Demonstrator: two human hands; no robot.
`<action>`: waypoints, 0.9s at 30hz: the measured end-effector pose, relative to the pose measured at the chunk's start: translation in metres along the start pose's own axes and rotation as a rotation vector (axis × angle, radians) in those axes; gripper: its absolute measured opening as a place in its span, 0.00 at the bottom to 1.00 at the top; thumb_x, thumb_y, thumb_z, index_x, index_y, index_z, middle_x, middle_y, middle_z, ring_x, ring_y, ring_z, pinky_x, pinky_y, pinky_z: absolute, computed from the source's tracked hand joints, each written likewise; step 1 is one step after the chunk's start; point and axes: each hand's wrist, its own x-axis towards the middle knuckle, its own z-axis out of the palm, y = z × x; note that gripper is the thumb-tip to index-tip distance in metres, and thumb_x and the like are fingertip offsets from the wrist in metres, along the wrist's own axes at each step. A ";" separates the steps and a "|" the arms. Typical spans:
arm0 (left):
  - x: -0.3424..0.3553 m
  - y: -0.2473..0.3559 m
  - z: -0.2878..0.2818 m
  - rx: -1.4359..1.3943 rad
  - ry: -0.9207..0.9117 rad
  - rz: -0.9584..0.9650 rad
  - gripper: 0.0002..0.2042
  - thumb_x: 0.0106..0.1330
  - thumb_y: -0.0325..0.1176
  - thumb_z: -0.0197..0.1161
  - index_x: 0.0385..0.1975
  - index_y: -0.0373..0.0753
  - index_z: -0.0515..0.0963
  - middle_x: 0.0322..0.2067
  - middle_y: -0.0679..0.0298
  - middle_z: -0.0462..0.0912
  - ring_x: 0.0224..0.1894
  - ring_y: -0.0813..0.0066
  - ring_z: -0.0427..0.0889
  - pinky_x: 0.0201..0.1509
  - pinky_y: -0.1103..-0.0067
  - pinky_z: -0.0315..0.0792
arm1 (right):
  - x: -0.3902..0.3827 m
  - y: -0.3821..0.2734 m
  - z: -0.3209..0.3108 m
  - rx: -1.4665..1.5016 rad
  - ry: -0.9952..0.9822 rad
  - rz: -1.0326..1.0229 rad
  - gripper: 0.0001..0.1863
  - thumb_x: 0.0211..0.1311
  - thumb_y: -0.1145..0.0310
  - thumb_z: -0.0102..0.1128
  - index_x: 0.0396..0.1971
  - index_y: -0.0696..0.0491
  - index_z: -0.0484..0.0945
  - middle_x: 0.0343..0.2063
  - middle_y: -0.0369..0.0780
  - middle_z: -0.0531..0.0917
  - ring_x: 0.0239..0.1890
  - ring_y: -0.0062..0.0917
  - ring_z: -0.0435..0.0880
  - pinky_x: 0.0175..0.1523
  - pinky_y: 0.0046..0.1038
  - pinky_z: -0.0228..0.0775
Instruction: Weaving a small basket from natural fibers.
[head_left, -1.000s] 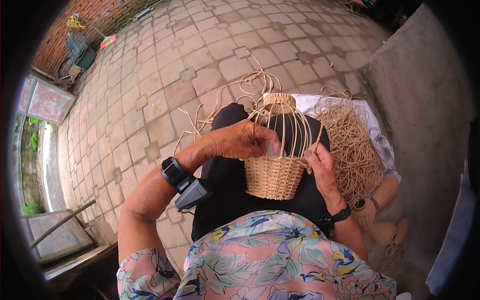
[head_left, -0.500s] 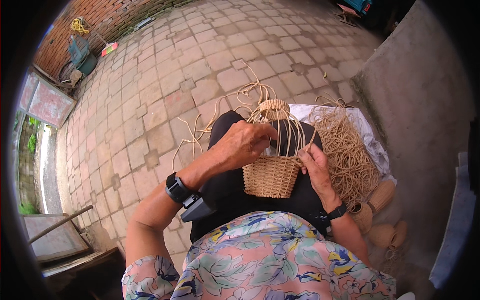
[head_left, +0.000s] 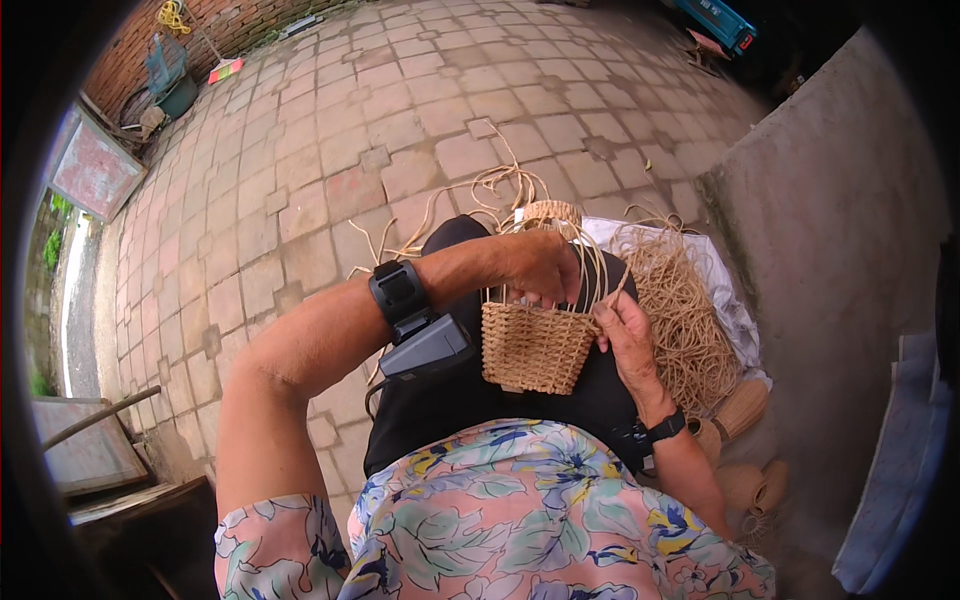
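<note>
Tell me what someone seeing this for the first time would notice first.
Centre frame, a half-woven wicker basket sits on the person's lap, its unwoven stakes rising toward a small woven ring. The left hand reaches over among those stakes, while the right hand presses against the basket's right side. Just right of them, a tangled heap of loose cane strands lies on a white cloth.

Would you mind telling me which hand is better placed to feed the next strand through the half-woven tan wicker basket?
Probably the left hand: its fingers sit among the upright stakes above the half-woven tan wicker basket. The right hand steadies its side.
</note>
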 end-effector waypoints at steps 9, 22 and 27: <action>0.001 -0.004 -0.001 -0.032 -0.029 -0.018 0.09 0.53 0.31 0.64 0.35 0.42 0.80 0.20 0.71 0.79 0.18 0.86 0.70 0.18 0.86 0.64 | -0.015 -0.069 0.040 -0.681 0.099 -0.430 0.07 0.51 0.75 0.67 0.23 0.57 0.76 0.20 0.38 0.78 0.19 0.23 0.77 0.25 0.25 0.67; 0.000 -0.003 0.000 -0.060 0.019 -0.007 0.15 0.48 0.22 0.61 0.38 0.40 0.80 0.20 0.67 0.81 0.18 0.82 0.74 0.17 0.83 0.68 | -0.003 -0.054 0.059 -0.954 -0.009 -0.596 0.07 0.45 0.79 0.62 0.24 0.56 0.71 0.19 0.42 0.77 0.21 0.38 0.79 0.26 0.35 0.71; 0.001 -0.008 0.002 -0.084 0.014 -0.006 0.15 0.48 0.21 0.61 0.38 0.41 0.80 0.20 0.68 0.81 0.19 0.82 0.75 0.17 0.82 0.68 | -0.003 -0.048 0.060 -1.050 0.035 -0.711 0.09 0.43 0.80 0.59 0.22 0.56 0.68 0.18 0.44 0.75 0.20 0.39 0.78 0.25 0.36 0.70</action>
